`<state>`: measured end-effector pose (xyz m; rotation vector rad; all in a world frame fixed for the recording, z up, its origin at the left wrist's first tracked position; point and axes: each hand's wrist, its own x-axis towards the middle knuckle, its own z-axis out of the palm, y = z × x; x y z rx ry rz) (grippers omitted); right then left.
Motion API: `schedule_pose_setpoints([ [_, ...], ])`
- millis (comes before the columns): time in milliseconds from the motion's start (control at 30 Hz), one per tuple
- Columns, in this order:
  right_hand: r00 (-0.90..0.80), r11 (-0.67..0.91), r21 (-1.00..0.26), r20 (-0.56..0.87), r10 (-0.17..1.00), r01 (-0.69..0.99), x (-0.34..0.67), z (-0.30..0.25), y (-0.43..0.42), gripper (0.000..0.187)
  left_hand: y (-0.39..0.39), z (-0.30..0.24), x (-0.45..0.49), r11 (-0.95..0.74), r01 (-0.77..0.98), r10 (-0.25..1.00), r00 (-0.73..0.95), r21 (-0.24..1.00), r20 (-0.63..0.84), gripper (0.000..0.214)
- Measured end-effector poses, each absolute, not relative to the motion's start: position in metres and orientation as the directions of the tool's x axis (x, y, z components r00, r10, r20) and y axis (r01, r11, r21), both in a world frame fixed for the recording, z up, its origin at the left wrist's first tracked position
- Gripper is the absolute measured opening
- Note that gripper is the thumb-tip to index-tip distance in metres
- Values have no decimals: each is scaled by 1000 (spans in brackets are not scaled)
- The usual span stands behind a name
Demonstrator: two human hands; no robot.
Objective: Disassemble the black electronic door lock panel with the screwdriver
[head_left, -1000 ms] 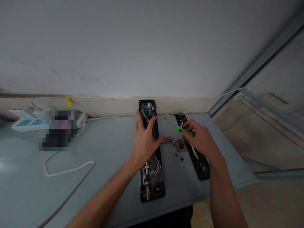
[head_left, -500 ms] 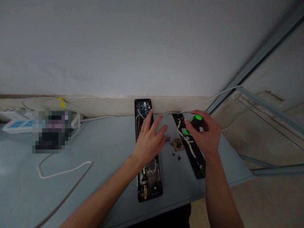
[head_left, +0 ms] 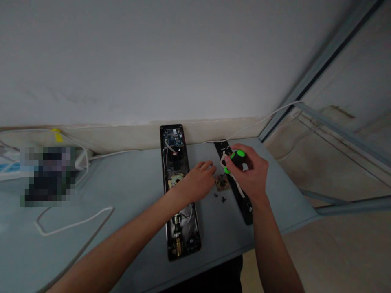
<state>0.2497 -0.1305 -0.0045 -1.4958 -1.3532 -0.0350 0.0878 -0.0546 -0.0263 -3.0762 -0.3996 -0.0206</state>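
Observation:
On the table lies an open black elongated housing (head_left: 195,234) with a circuit board and wiring inside. My left hand (head_left: 198,181) reaches across its right edge. Its fingers are bent together beside a small brown square board (head_left: 222,182); anything between the fingertips is hidden. My right hand (head_left: 252,173) is closed around the black-and-green handle of a screwdriver (head_left: 237,158), whose shaft I cannot make out. Beneath this hand is a long black panel (head_left: 245,211) with a pale cable (head_left: 238,186) along it. Small dark screws (head_left: 224,200) lie between housing and panel.
A white power strip (head_left: 10,165) and a pixelated patch are at the left by the wall. A grey-white cable (head_left: 91,236) loops over the left of the table (head_left: 134,179). The table's edge and a metal frame (head_left: 342,201) are at the right.
My left hand has moved off the housing's middle toward the small square board, and its spread fingers have drawn in. The right hand keeps the screwdriver. The whole view has shifted slightly.

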Motion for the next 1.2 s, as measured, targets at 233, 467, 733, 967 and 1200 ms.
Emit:
schedule_pose_setpoints([
  [233,357,224,-682,600,716,697,248,-10,-129,21,-54,-25,87,-965,260,261,965,-41,-17,22],
  [467,375,242,-693,611,697,679,249,-9,-130,21,-50,-25,89,-960,276,277,961,-50,-17,20],
  [733,345,223,-687,586,733,692,250,-13,-129,23,-51,-26,90,-959,277,279,959,-56,-39,22],
  [967,327,224,-663,599,731,714,247,-13,-129,22,-48,-31,89,-958,286,285,958,-20,24,18],
  [1200,316,234,-676,586,746,699,245,-14,-128,23,-50,-26,88,-958,288,288,958,-18,10,18],
])
